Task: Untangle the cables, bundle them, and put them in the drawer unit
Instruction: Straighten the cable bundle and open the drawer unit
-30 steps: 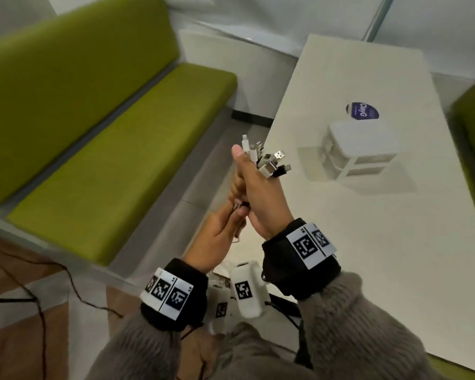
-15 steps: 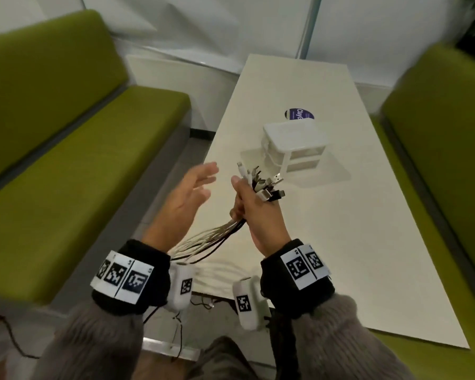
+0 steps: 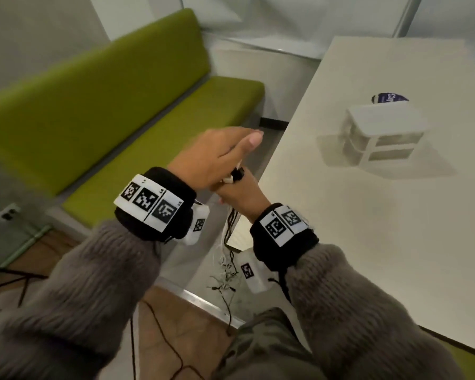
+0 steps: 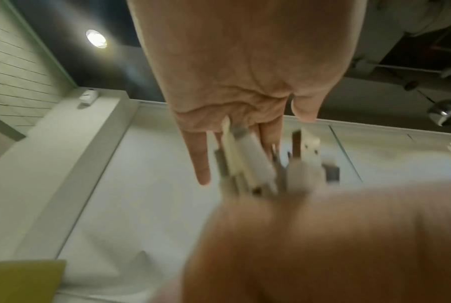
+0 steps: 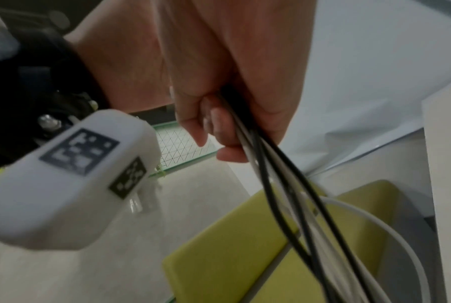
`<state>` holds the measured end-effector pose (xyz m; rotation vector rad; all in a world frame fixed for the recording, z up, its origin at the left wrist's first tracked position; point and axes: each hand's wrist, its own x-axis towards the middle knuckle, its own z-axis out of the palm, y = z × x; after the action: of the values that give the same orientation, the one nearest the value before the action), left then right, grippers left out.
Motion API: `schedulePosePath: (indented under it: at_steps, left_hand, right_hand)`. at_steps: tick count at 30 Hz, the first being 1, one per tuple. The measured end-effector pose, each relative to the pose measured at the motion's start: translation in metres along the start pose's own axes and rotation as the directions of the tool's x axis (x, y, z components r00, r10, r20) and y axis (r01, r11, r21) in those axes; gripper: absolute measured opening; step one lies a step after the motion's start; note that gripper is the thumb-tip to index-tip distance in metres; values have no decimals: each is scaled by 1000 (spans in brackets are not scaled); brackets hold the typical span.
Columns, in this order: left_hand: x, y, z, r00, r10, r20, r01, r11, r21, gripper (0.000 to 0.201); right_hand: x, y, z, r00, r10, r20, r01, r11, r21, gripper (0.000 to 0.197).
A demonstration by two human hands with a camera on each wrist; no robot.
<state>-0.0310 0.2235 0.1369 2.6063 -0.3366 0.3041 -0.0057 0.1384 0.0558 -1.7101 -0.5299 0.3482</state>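
My right hand (image 3: pixel 242 196) grips a bundle of black and white cables (image 3: pixel 230 223) in a fist off the table's left edge. In the right wrist view its fingers (image 5: pixel 219 131) curl round the strands (image 5: pixel 284 184), which hang toward the floor. My left hand (image 3: pixel 217 157) lies flat, palm down, over the plug ends (image 3: pixel 237 174) that stick out of the fist. From the left wrist, its straight fingers (image 4: pixel 200 164) sit against the white and metal plugs (image 4: pixel 255 164). The white drawer unit (image 3: pixel 381 133) stands on the table, both drawers pushed in.
The white table (image 3: pixel 368 242) fills the right side, with a purple sticker (image 3: pixel 390 97) behind the drawer unit. A green bench (image 3: pixel 121 105) runs along the left. Loose black cords (image 3: pixel 159 333) trail on the floor below my arms.
My left hand has moved from spread open beside the bundle to flat over the plug ends. The right fist sits lower, and the head view has swung left.
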Motion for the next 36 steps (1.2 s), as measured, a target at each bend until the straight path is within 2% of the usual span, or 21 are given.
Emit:
schedulePosePath:
  at_steps: [2, 4, 6, 7, 9, 10, 13, 15, 17, 19, 20, 23, 27, 29, 30, 31, 32, 33, 34, 35, 36]
  left_hand:
    - [-12, -12, 4, 999, -30, 23, 29, 998, 57, 60]
    - [-28, -23, 19, 984, -99, 148, 82, 990, 115, 64]
    - [-39, -33, 31, 963, -132, 236, 114, 989, 89, 62]
    - [-39, -37, 32, 963, -123, 242, 106, 991, 82, 63]
    - [-38, -37, 30, 968, -103, 228, 77, 990, 120, 68]
    - [-37, -36, 29, 972, -99, 215, 64, 984, 166, 68]
    - [-42, -40, 33, 984, -129, 121, 103, 974, 200, 60]
    - [-44, -42, 36, 990, -129, 64, 119, 983, 139, 62]
    - [-43, -41, 38, 990, -131, 55, 125, 987, 100, 63]
    - [-43, -37, 39, 992, -119, 48, 112, 984, 137, 65]
    - [-43, -34, 39, 993, -107, 40, 98, 977, 187, 66]
    - [-42, -29, 31, 999, -54, 4, 50, 958, 282, 68]
    - [-37, -21, 23, 998, -3, -66, 17, 976, 217, 55]
    - [-31, -17, 28, 998, -62, 26, 51, 951, 306, 67]
    - [-29, -17, 30, 994, -83, 75, 59, 958, 282, 70]
    - [-28, -17, 28, 992, -86, 92, 71, 986, 149, 66]
    - [-27, -16, 25, 995, -89, 42, 92, 992, -89, 61]
    - [-29, -16, 21, 990, -116, -77, 83, 934, -348, 59]
    - [-32, -18, 18, 964, -178, -200, 46, 846, -532, 58]
    - [-36, -18, 18, 936, -243, -254, 27, 770, -637, 59]
    - [-40, -20, 23, 932, -289, -219, 58, 715, -696, 61]
  right_hand:
    - [3, 3, 14, 998, 40, 38, -38, 998, -57, 24]
    - [6, 9, 27, 991, 100, 83, -79, 971, -226, 34]
    - [2, 16, 37, 994, 98, 39, -91, 983, -161, 36]
    - [0, 17, 39, 996, 71, 45, -62, 979, -192, 35]
    - [-5, 24, 44, 999, -41, -18, 37, 982, -184, 36]
    - [-6, 25, 45, 998, -52, -19, 49, 986, -160, 35]
    - [-4, 19, 43, 999, 9, -45, -12, 998, -65, 12]
    - [-1, 20, 40, 995, 8, -96, -7, 1000, 6, 20]
    - [-6, 20, 40, 995, 20, -94, -22, 1000, -16, 14]
    - [-9, 16, 36, 990, 13, -140, -16, 1000, -19, 29]
    - [-9, 13, 34, 991, -12, -135, 8, 999, -32, 30]
    - [-6, 8, 34, 990, -114, -79, 104, 986, -130, 20]
    - [-8, 0, 32, 991, -91, -96, 88, 996, -32, 25]
    - [-10, 0, 30, 997, 43, -60, -37, 994, 104, 32]
    - [-12, 0, 28, 996, 56, -63, -47, 988, 145, 32]
    - [-13, -2, 26, 996, 21, -82, -10, 990, 141, 28]
    - [-16, -7, 22, 995, -6, -98, 22, 986, 164, 18]
    - [-18, -10, 16, 991, 10, -137, 22, 971, 237, 6]
    - [-18, -11, 8, 981, 45, -188, 18, 947, 322, 13]
    - [-20, -14, -2, 970, 87, -226, 4, 927, 374, 25]
    - [-19, -17, -12, 961, 134, -241, -18, 902, 431, 30]
